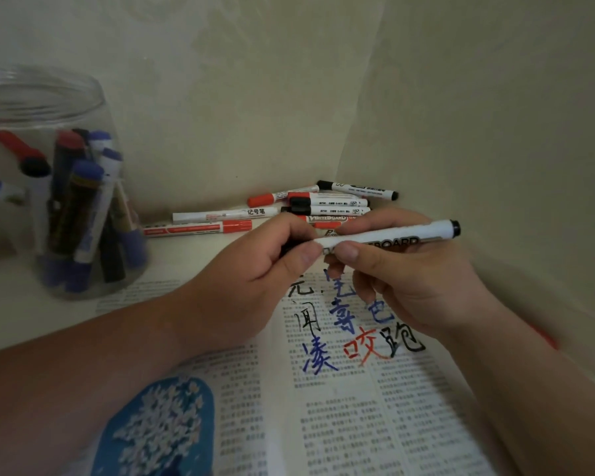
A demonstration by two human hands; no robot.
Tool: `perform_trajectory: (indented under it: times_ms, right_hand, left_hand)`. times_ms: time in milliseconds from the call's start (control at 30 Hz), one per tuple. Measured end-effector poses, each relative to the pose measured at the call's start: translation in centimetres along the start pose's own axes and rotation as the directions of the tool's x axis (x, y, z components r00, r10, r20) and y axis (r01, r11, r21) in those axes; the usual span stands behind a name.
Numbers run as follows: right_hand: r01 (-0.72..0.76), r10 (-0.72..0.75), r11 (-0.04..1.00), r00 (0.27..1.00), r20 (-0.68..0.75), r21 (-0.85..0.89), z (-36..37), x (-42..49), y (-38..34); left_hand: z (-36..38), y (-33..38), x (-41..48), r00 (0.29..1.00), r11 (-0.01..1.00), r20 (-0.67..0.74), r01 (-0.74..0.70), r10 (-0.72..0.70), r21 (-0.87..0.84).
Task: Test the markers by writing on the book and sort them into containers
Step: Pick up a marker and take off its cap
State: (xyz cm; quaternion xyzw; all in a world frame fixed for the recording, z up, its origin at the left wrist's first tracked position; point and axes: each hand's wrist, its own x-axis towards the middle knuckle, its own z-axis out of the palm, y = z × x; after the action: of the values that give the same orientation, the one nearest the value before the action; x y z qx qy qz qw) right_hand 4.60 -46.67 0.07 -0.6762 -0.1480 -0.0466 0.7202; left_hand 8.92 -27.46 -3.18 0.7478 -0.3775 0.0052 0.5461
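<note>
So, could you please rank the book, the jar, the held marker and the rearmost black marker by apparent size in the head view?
1. book
2. jar
3. held marker
4. rearmost black marker; it lies farther from the camera, so the two markers may really be alike.

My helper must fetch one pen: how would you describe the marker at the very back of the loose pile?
Past the open book, a loose pile of markers lies where the two walls meet. The one wanted is the white marker at the very back, nearest the corner. Alone among them, it slants down to the right and shows black at both ends.
</note>
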Motion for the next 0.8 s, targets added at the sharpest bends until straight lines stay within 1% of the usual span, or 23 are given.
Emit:
perform_trajectory:
  times_ms: [100,200,233,300,333,367,400,433,467,500,533,567,600,633,667,700,733,767,800]
  right_hand:
    - [-0.011,0.012,1.000,1.000,-0.002,0.008,0.0,0.0,0.1]
    - [-0.038,0.036,0.999,0.998,0.053,0.027,-0.7,0.0,-0.1]
    - [-0.043,0.041,0.998,0.998,0.038,0.045,-1.2,0.1,-0.2]
    - [0.000,0.003,0.998,0.999,-0.049,0.061,-2.1,0.2,-0.3]
    - [0.043,-0.042,0.999,0.996,-0.074,0.022,-2.5,0.2,-0.3]
    - [0.073,-0.078,0.995,0.994,-0.074,-0.072,-2.5,0.0,-0.4]
    - [0.080,-0.093,0.975,0.994,-0.057,-0.207,-2.2,-0.2,-0.4]
    - [0.077,-0.093,0.932,0.995,-0.026,-0.355,-1.8,-0.5,-0.3]
    - [0.090,-0.097,0.865,0.995,0.012,-0.493,-1.3,-0.8,0.0]
    - [0.121,-0.121,0.778,0.992,0.043,-0.617,-0.9,-1.0,0.3]
    - [0.169,-0.165,0.665,0.983,0.077,-0.727,-0.6,-1.2,0.6]
    - [0.218,-0.208,0.537,0.970,0.122,-0.815,-0.3,-1.2,0.7]
    - [0.260,-0.240,0.436,0.956,0.168,-0.862,0.0,-1.3,0.7]
    - [0.286,-0.255,0.398,0.947,0.194,-0.872,0.2,-1.4,0.8]
    - [0.285,-0.261,0.424,0.947,0.185,-0.860,0.3,-1.4,1.0]
    - [0.244,-0.244,0.513,0.961,0.132,-0.823,0.6,-1.4,1.0]
    - [0.156,-0.177,0.655,0.983,0.051,-0.739,0.9,-1.4,0.9]
    - [0.034,-0.057,0.810,0.998,-0.020,-0.585,1.1,-1.2,0.7]
    - [-0.101,0.092,0.923,0.995,-0.041,-0.372,1.2,-1.1,0.6]
  left_hand:
    - [0.0,-0.2,0.1,0.999,0.993,0.023,0.031,-0.029,-0.111]
    - [-0.2,-0.4,0.0,0.999,0.995,0.026,0.023,-0.021,-0.100]
    - [-0.3,-0.5,0.0,1.000,0.992,0.009,0.030,-0.029,-0.124]
    - [-0.5,-0.8,0.2,0.997,0.971,-0.061,0.040,-0.056,-0.235]
    - [-0.6,-1.0,0.3,0.991,0.944,-0.099,0.054,-0.090,-0.325]
    - [-0.7,-1.0,0.5,0.982,0.901,-0.131,0.072,-0.140,-0.427]
    - [-0.9,-1.0,0.7,0.969,0.854,-0.155,0.090,-0.195,-0.513]
    - [-1.0,-1.0,0.8,0.955,0.817,-0.175,0.102,-0.240,-0.567]
    - [-1.1,-1.0,1.0,0.943,0.802,-0.196,0.105,-0.267,-0.589]
    - [-1.2,-1.0,1.0,0.936,0.809,-0.223,0.098,-0.272,-0.579]
    - [-1.2,-1.0,1.1,0.931,0.830,-0.248,0.091,-0.267,-0.550]
    - [-1.3,-1.0,1.2,0.928,0.854,-0.266,0.094,-0.262,-0.512]
    - [-1.4,-1.1,1.3,0.926,0.872,-0.275,0.103,-0.259,-0.478]
    - [-1.4,-1.2,1.3,0.926,0.886,-0.278,0.110,-0.257,-0.450]
    - [-1.4,-1.3,1.3,0.926,0.897,-0.282,0.112,-0.250,-0.427]
    - [-1.4,-1.3,1.3,0.927,0.906,-0.286,0.111,-0.243,-0.408]
    - [-1.4,-1.3,1.2,0.927,0.913,-0.292,0.110,-0.237,-0.393]
    - [-1.4,-1.3,1.1,0.924,0.919,-0.301,0.113,-0.237,-0.377]
    - [-1.4,-1.4,1.1,0.920,0.926,-0.311,0.118,-0.238,-0.359]
